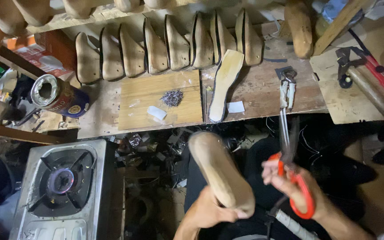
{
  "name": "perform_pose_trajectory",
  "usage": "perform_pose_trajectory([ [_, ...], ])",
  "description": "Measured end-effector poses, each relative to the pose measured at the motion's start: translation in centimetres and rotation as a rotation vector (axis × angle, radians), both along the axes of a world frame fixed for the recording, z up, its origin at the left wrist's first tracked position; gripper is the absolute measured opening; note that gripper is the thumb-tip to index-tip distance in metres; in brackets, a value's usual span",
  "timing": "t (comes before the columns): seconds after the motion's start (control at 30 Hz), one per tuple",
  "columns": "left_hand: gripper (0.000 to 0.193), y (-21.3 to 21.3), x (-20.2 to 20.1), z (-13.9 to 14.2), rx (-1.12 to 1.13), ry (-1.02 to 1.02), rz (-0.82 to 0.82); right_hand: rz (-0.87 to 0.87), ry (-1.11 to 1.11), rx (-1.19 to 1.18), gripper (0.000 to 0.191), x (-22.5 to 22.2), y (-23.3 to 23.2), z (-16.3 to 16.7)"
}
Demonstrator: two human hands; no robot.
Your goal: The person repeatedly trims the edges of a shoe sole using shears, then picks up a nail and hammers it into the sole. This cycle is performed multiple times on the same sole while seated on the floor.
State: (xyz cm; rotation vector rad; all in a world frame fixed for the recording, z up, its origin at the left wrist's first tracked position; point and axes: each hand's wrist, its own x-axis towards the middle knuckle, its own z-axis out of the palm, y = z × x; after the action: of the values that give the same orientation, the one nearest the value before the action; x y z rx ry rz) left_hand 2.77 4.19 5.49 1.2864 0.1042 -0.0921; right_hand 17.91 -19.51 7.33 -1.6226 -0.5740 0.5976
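Left hand: closed around the lower end of a wooden shoe last, gripping it from beneath
Right hand: fingers curled through the loops of red-handled scissors, blurred by motion
Relation: the last lies just left of the scissors, near but apart; its long axis runs from the left hand up and away to the left; the scissor blades point away toward the bench, roughly alongside it; the right hand is the nearer to the blades
Workbench: beyond both hands
On bench: pile of small nails on a plywood board, flat insole, pincers, row of wooden lasts
Lower left: gas stove, tin can
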Motion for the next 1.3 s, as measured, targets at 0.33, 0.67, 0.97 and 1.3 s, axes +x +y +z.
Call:
perform_pose_trajectory([
  [0.33,0.074,1.2,0.6,0.8,0.008,0.082,0.158,-0.481,0.420,0.304,0.046,3.3,-2.6,-3.4],
  [0.67,0.042,0.9,2.0,-0.9,-0.614,-0.101,0.770,-0.573,0.625,0.102,0.040,-3.7,-0.4,-7.6],
  [0.97,0.027,3.0,1.4,-0.3,-0.092,0.044,0.268,0.370,-0.486,-0.807,0.039,0.4,-0.6,3.1],
  [1.3,0.029,1.4,1.6,2.7,-0.004,0.023,0.069,0.489,-0.498,-0.744,0.040,-0.1,2.1,7.2],
])
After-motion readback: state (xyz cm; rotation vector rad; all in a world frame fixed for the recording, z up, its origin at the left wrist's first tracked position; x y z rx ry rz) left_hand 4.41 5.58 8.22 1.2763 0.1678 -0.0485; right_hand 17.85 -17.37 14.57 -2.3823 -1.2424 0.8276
